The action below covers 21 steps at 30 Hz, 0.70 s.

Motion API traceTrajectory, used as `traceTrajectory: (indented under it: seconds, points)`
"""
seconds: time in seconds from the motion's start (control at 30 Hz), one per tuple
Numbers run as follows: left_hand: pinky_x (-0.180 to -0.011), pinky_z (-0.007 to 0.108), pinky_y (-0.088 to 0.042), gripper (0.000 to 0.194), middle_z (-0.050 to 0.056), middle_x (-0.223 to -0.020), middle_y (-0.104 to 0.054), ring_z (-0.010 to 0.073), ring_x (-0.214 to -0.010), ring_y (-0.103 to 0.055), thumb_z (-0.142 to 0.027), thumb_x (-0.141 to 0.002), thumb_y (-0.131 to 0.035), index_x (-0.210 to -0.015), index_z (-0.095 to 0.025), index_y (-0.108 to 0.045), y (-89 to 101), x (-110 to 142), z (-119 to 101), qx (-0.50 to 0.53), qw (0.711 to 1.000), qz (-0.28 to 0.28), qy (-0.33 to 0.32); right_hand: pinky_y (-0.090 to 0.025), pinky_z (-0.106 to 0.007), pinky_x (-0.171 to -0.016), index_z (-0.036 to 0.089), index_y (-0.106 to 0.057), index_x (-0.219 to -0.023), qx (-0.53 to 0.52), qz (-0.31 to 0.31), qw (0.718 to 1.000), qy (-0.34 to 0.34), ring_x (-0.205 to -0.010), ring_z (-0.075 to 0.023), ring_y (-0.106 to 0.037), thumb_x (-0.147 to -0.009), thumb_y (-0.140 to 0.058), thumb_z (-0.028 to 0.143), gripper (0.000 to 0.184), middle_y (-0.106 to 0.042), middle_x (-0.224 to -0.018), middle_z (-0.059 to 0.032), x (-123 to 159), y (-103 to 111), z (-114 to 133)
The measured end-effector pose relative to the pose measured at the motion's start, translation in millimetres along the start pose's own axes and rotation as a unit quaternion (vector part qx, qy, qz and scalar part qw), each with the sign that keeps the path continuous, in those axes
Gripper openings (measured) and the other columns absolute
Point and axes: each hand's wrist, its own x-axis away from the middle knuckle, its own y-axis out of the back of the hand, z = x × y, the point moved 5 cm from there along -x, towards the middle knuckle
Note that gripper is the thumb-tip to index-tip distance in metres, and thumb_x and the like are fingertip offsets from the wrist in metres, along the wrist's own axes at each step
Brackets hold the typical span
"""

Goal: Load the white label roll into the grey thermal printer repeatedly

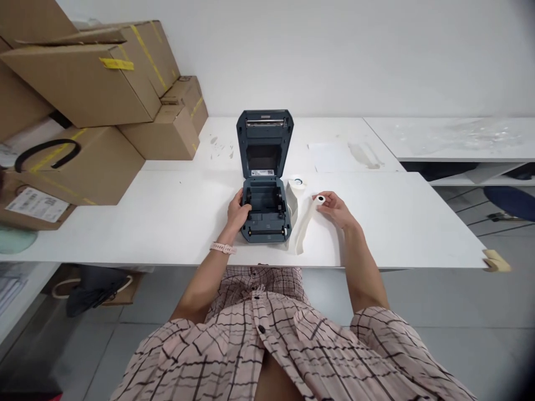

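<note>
A dark grey label printer [264, 236] sits on the white table with its lid [264, 146] raised, so its inner bay shows. My left hand [238, 214] grips the printer's left wall, thumb over the edge and fingers along the outside. To the right of the printer, my right hand [334, 209] holds a small white paper roll [320, 199] by its side, its dark core hole visible. A loose paper strip [306, 228] trails from that roll toward the table's front edge. Another white roll [297, 184] stands just beside the printer, with a strip curling down from it.
Cardboard boxes [96, 83] are stacked at the left, some with yellow tape. A thin white sheet [328, 157] and a clear plastic scrap [364, 155] lie toward the wall. Tan padding [496, 260] covers the table's front right corner. A blue stool [512, 201] stands at far right.
</note>
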Motion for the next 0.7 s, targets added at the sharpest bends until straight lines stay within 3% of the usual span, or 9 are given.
traceTrajectory:
  seconds: [0.17, 0.3, 0.4, 0.47, 0.53, 0.6, 0.7]
  points:
    - [-0.116, 0.048, -0.048, 0.087, 0.011, -0.144, -0.067, 0.0317, -0.135, -0.061, -0.010, -0.065, -0.060, -0.152, -0.018, -0.054, 0.4, 0, -3, -0.004, 1.000, -0.008, -0.015, -0.042, -0.052, -0.121, 0.035, -0.052, -0.142, 0.025, 0.041, 0.999, -0.002, -0.143, -0.0282, -0.055, -0.067, -0.088, 0.044, 0.083, -0.056, -0.157, -0.0098, -1, 7, 9]
    - [-0.114, 0.047, -0.049, 0.087, 0.009, -0.139, -0.070, 0.0319, -0.132, -0.063, -0.010, -0.066, -0.062, -0.152, -0.021, -0.054, 1.6, -3, 0, -0.022, 1.000, -0.009, -0.015, -0.030, -0.052, -0.128, 0.034, -0.052, -0.146, 0.073, 0.034, 0.996, 0.038, -0.154, -0.0269, -0.043, -0.074, -0.086, 0.043, 0.080, -0.052, -0.161, -0.0098, -15, 15, 42]
    - [-0.114, 0.046, -0.050, 0.088, 0.008, -0.139, -0.070, 0.0317, -0.132, -0.063, -0.010, -0.067, -0.062, -0.153, -0.022, -0.053, 1.1, -4, 0, -0.026, 1.000, -0.005, -0.016, -0.024, -0.052, -0.130, 0.029, -0.053, -0.146, 0.151, 0.079, 0.984, 0.049, -0.155, -0.0282, -0.039, -0.072, -0.087, 0.040, 0.082, -0.051, -0.162, -0.0109, -45, 0, 66]
    - [-0.114, 0.045, -0.050, 0.088, 0.008, -0.139, -0.070, 0.0316, -0.132, -0.063, -0.009, -0.066, -0.062, -0.153, -0.020, -0.053, 0.5, -4, 0, -0.023, 1.000, -0.007, -0.015, -0.029, -0.051, -0.128, 0.027, -0.053, -0.146, 0.200, 0.123, 0.972, 0.028, -0.153, -0.0301, -0.042, -0.068, -0.089, 0.038, 0.087, -0.051, -0.161, -0.0125, -68, -18, 72]
    - [-0.114, 0.045, -0.049, 0.087, 0.008, -0.140, -0.070, 0.0316, -0.132, -0.063, -0.009, -0.065, -0.062, -0.152, -0.020, -0.054, 0.2, -4, 0, -0.020, 1.000, -0.013, -0.012, -0.041, -0.050, -0.119, 0.024, -0.056, -0.142, 0.241, 0.158, 0.958, -0.002, -0.143, -0.0325, -0.053, -0.065, -0.089, 0.036, 0.084, -0.058, -0.154, -0.0135, -84, -34, 72]
    - [-0.114, 0.045, -0.049, 0.086, 0.008, -0.140, -0.070, 0.0316, -0.133, -0.063, -0.009, -0.065, -0.062, -0.151, -0.021, -0.056, 0.0, -4, -1, -0.019, 1.000, -0.016, -0.012, -0.052, -0.049, -0.108, 0.022, -0.061, -0.135, 0.267, 0.160, 0.950, -0.021, -0.127, -0.0327, -0.063, -0.063, -0.089, 0.036, 0.078, -0.068, -0.139, -0.0123, -93, -43, 68]
    - [-0.114, 0.045, -0.049, 0.085, 0.007, -0.140, -0.071, 0.0318, -0.132, -0.063, -0.010, -0.066, -0.063, -0.150, -0.024, -0.056, 0.0, -3, -1, -0.017, 1.000, -0.015, -0.017, -0.057, -0.046, -0.098, 0.020, -0.063, -0.126, 0.268, 0.125, 0.955, -0.016, -0.113, -0.0315, -0.068, -0.061, -0.088, 0.038, 0.072, -0.073, -0.127, -0.0109, -92, -44, 65]
